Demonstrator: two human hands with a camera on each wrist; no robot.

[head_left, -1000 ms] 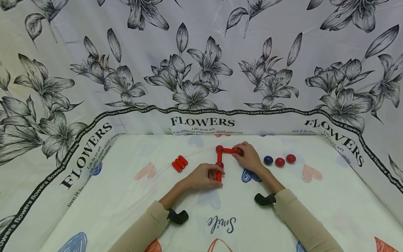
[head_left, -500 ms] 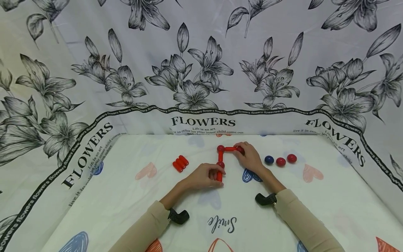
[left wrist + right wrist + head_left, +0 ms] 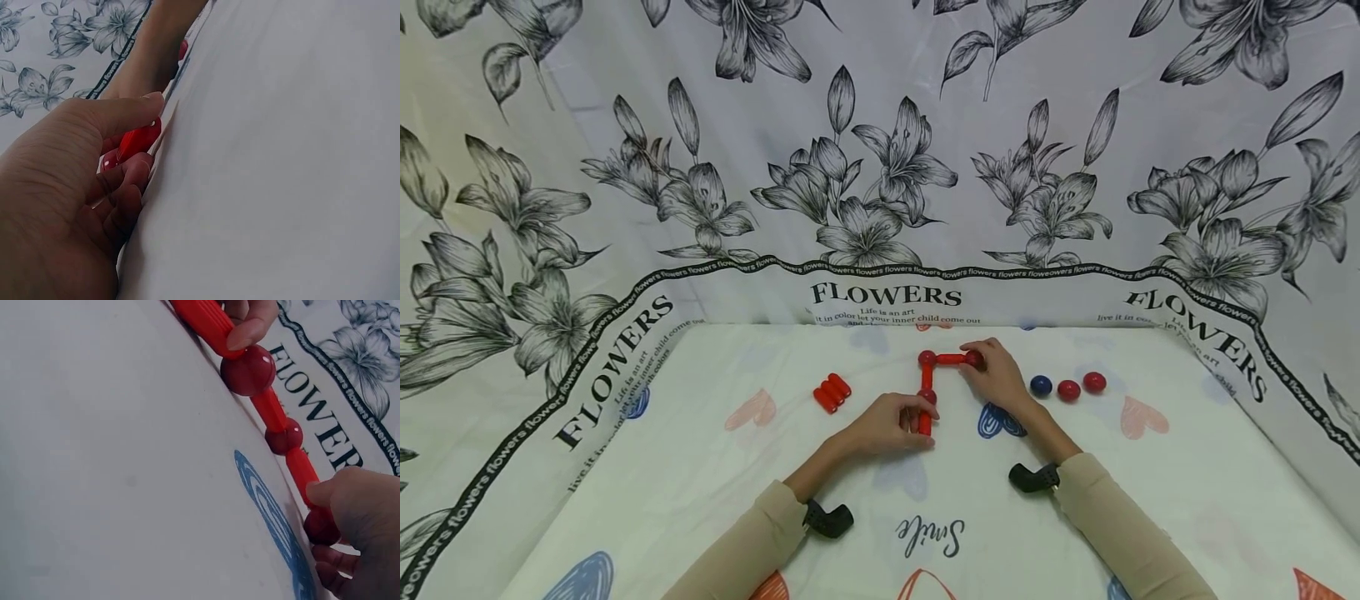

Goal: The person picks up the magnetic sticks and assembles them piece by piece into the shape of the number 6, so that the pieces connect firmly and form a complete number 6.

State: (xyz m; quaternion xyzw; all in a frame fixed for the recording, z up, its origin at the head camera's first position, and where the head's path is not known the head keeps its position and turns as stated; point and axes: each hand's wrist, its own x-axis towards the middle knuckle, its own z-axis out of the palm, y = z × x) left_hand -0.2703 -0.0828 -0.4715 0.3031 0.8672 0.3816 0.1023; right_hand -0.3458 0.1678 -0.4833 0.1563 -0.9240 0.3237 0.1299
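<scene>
On the cloth, red rods and red balls join in a bent chain, with a corner ball (image 3: 927, 357) at the back. My left hand (image 3: 887, 423) pinches the chain's near rod (image 3: 139, 142) between thumb and fingers, just below a second ball (image 3: 248, 370). At the other end, my right hand (image 3: 996, 375) grips the end ball (image 3: 322, 526). Its thumb lies by the rod (image 3: 302, 472) that runs from there to the corner ball. Fingers partly cover both ends. All the chain's rods and balls look connected.
Left of the chain, 3 loose red rods (image 3: 832, 392) lie side by side. A blue ball (image 3: 1041, 386) and two red balls (image 3: 1069, 391) sit to the right of my right hand. Behind the white printed cloth (image 3: 700, 467) hangs a flowered curtain (image 3: 880, 192).
Both hands keep their hold on the chain. The view shifts very slightly, and nothing else moves visibly.
</scene>
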